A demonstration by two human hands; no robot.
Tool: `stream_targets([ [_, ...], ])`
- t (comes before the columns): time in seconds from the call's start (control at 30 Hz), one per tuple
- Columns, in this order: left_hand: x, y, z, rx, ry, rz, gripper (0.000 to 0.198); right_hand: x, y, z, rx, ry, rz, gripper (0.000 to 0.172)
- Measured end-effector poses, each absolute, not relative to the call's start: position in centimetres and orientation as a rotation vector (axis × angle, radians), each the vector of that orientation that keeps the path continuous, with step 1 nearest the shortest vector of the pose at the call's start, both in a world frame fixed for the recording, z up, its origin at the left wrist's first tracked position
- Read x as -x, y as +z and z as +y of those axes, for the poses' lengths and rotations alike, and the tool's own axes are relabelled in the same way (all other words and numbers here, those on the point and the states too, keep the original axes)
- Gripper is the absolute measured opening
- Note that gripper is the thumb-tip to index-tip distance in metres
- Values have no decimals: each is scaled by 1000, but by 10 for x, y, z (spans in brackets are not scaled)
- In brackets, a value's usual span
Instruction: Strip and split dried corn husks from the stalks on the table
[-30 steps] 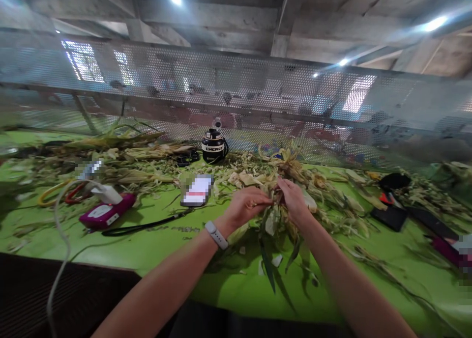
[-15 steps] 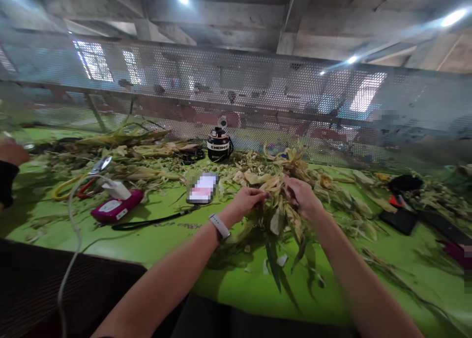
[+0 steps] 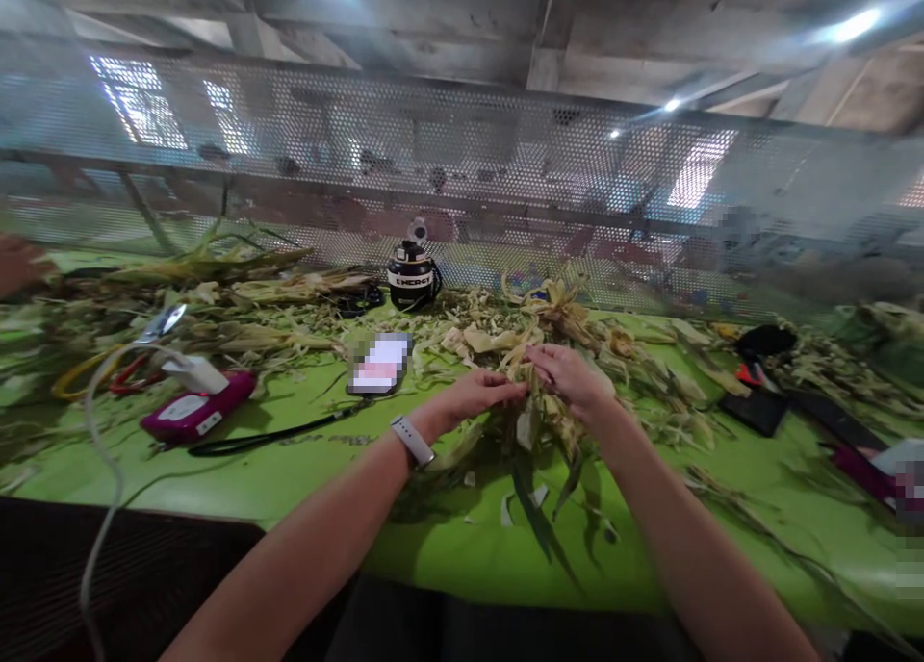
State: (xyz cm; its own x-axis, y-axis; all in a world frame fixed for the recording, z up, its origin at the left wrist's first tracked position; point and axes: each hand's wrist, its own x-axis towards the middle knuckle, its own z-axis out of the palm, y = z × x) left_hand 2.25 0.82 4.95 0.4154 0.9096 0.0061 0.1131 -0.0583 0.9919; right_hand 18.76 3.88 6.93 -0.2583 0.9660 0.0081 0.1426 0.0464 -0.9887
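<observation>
A heap of dry corn husks and green leaves lies on the green table in front of me. My left hand, with a white band on the wrist, has its fingers curled round husks at the heap's left side. My right hand pinches husks at the top of the same bundle. The fingertips of both hands nearly meet. Long green leaves hang from the bundle toward the table's near edge.
A phone lies left of my hands, a pink device with a white cable further left. A black jar stands by the perforated metal screen. Dark tools lie right. Another person's hand shows far left.
My hands have stayed on the bundle and drawn slightly closer together. The view shifted a little. The other person's hand at the far left moved up and back.
</observation>
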Motion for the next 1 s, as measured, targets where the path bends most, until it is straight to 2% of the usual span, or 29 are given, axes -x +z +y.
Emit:
stream_targets([
  [0.1,-21,48,10,-1483,853,975,37,-184,68,38,1186,1295,-1540,29],
  [0.47,-6,43,23,-1437,794,796,27,-181,59,41,1166,1267,-1663,31],
  [0.6,-1,48,24,-1470,755,792,24,-179,58,41,1197,1249,-1664,23],
  [0.83,1,55,22,-1817,750,940,12,-176,55,37,1210,1303,-1685,19],
  [1.0,3,62,15,-2222,769,1067,21,-174,52,38,1191,1325,-1684,17],
])
